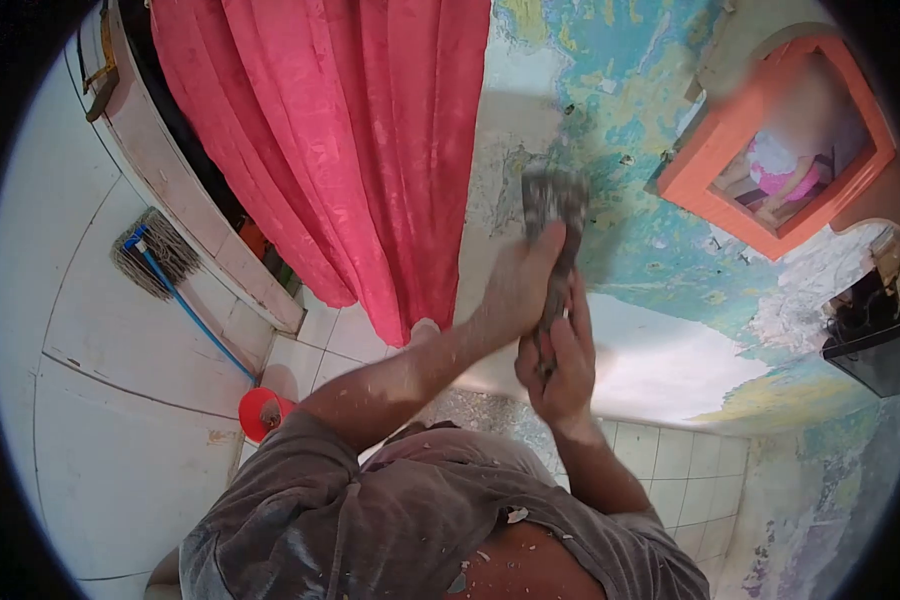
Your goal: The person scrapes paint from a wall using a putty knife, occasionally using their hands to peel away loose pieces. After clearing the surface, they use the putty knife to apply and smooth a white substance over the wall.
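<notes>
A paint scraper, smeared by motion, has its broad dark blade up against the wall, where blue-green and yellow paint is patchy and worn. My left hand is closed around the upper part of the scraper, with the thumb lying along it near the blade. Lower down, my right hand wraps around the handle end. Bare pale plaster shows beside and below the blade. Paint flakes and dust lie on my shirt and forearms.
A pink curtain hangs left of the scraper. An orange-framed picture is on the wall at right, above a dark box-like object. A mop leans at left by a red bucket. Debris litters the floor.
</notes>
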Available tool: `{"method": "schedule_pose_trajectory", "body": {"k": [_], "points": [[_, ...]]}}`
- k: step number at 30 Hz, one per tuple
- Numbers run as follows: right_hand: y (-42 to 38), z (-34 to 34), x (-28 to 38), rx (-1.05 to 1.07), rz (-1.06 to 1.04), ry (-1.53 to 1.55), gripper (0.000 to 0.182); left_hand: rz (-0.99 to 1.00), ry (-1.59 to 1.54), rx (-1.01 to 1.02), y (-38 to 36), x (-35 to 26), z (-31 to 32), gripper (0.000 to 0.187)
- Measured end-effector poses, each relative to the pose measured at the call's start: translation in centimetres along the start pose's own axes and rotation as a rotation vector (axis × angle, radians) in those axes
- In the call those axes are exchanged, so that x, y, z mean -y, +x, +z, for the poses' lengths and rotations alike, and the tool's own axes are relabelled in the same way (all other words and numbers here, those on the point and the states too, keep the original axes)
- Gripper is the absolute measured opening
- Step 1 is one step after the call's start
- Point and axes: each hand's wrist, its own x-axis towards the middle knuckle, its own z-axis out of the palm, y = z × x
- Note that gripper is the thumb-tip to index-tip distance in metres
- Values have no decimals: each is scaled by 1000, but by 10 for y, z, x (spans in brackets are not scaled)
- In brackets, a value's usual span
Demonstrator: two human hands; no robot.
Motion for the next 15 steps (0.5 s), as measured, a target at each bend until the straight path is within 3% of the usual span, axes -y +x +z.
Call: {"method": "schedule_pose_trajectory", "body": {"k": [2, 3, 6, 9, 11, 13, 15], "points": [[19, 1, 8, 49, -47, -172, 60, 46, 28, -55, 8, -4, 1, 61], [24, -3, 9, 60, -53, -178, 60, 114, 56, -105, 15, -9, 2, 60], [22, -14, 5, 117, -43, -144, 59, 76, 5, -101, 8, -7, 7, 59], [16, -14, 14, 48, -3, -79, 57, 123, -14, -77, 3, 12, 15, 58], [29, -19, 16, 169, -127, -372, 57, 178, 17, -120, 19, -12, 12, 58], [36, -10, 28, 146, -82, -323, 57, 246, 42, -157, 24, -22, 13, 58], [39, -9, 31, 142, -38, -267, 57, 188, 62, -141, 20, -25, 12, 59]]}}
